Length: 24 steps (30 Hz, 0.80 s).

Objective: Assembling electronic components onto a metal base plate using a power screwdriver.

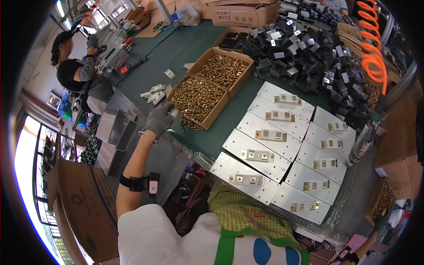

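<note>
My left hand (160,119), in a grey glove, is at the near left corner of a cardboard box of brass-coloured screws (196,98). Its fingers are bent together around a small pale piece (174,113) that I cannot make out. Loose silver brackets (154,93) lie just beyond the hand. In front of me, silver metal plates (247,191) lie in two rows, each bearing a small bracket (257,155) across it. At the lower right rim my right forearm (367,246) shows in part; its hand cannot be told from the clutter there.
A second screw box (223,68) adjoins the first. Black angle brackets (300,57) are heaped at the back right, below an orange coiled hose (373,48). A power screwdriver (364,139) stands right of the plates. Another person (73,73) works at the far left.
</note>
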Each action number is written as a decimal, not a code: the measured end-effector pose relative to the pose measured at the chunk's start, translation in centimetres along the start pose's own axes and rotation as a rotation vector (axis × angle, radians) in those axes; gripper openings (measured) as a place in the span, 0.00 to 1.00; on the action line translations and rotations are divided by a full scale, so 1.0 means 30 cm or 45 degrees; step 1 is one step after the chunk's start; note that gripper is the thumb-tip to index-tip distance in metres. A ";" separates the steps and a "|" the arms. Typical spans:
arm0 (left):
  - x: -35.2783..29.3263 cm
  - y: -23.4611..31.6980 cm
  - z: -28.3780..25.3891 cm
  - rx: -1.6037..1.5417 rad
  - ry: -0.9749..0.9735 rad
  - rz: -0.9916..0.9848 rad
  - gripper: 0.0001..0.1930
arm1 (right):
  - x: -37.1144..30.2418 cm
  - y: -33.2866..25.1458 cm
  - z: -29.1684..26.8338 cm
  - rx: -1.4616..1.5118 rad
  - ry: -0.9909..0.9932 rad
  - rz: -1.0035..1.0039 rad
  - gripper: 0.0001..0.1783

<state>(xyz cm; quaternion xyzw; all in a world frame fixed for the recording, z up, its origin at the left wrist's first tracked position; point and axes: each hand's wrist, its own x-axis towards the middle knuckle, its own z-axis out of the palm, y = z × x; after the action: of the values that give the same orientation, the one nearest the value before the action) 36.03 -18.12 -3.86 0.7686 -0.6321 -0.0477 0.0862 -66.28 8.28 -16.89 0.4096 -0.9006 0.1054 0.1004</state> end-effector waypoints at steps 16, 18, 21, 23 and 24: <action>-0.134 0.073 0.268 -0.047 0.235 -0.209 0.30 | 0.043 -0.210 -0.078 0.110 0.261 0.161 0.17; -0.144 0.053 0.302 -0.005 0.361 -0.138 0.21 | 0.060 -0.261 -0.086 0.376 0.219 0.306 0.16; -0.123 0.055 0.297 -0.041 0.344 -0.071 0.17 | 0.127 -0.065 -0.080 0.278 0.404 0.276 0.19; -0.118 0.070 0.295 -0.015 0.309 -0.094 0.15 | 0.153 -0.060 -0.137 0.441 0.384 0.328 0.17; -0.106 0.062 0.310 -0.027 0.298 -0.072 0.15 | 0.162 -0.062 -0.167 0.622 0.363 0.370 0.16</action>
<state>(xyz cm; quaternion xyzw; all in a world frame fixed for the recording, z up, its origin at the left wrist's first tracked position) 31.91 -16.04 -12.73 0.7855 -0.5953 0.0331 0.1661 -67.51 4.96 -10.58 0.2699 -0.8745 0.3882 0.1081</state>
